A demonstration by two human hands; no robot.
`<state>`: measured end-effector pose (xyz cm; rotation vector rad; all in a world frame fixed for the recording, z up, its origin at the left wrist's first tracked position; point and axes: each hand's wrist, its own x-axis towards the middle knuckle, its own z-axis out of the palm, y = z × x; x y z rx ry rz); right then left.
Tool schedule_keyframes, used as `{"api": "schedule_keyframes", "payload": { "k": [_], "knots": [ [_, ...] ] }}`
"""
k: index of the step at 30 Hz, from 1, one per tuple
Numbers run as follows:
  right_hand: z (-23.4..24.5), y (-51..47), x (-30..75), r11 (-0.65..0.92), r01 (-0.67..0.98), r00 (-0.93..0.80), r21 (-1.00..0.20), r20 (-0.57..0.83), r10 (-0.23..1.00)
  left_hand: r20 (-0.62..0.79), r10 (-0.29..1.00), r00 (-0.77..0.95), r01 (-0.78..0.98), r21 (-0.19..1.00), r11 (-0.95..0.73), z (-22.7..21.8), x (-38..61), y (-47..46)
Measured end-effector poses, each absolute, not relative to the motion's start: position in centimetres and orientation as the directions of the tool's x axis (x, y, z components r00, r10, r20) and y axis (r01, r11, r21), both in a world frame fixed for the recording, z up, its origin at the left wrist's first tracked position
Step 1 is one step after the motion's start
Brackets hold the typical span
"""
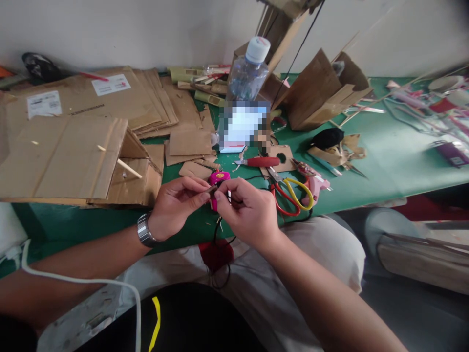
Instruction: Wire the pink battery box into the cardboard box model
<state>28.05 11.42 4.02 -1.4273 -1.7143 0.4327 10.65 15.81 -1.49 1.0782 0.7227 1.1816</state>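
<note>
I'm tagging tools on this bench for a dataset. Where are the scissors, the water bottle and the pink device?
scissors [276,179]: head view, near the pivot, where handles meet blades.
water bottle [247,78]: head view, clear body below the cap.
pink device [220,177]: head view, its top end.

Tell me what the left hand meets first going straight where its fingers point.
Likely the small dark piece pinched between both hands, then the right hand; the left hand points right. Depth unclear.
</note>
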Motion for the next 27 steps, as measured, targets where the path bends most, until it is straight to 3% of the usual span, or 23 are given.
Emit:
{"api": "schedule_keyframes", "payload": {
  "k": [7,16,21,27],
  "knots": [
    [4.0,11.3,27.9,0.309,0.681,0.029,-0.664,0.446,0.894,0.129,0.957,0.259,-0.333,0.942,-0.037,-1.3,10.5,15.6],
    [3.6,11.3,28.0,0.303,0.693,-0.005,-0.654,0.416,0.909,0.176,0.957,0.232,-0.286,0.952,-0.106,-1.0,10.6,15.5],
    [3.6,11.5,28.1,0.35,0.698,-0.024,-0.625,0.468,0.883,0.137,0.964,0.228,-0.284,0.956,-0.069,-1.2,10.5,15.4],
    [4.6,11.5,28.5,0.321,0.576,-0.001,-0.752,0.392,0.92,0.118,0.952,0.283,-0.432,0.902,0.017,-1.5,10.5,15.8]
  ]
}}
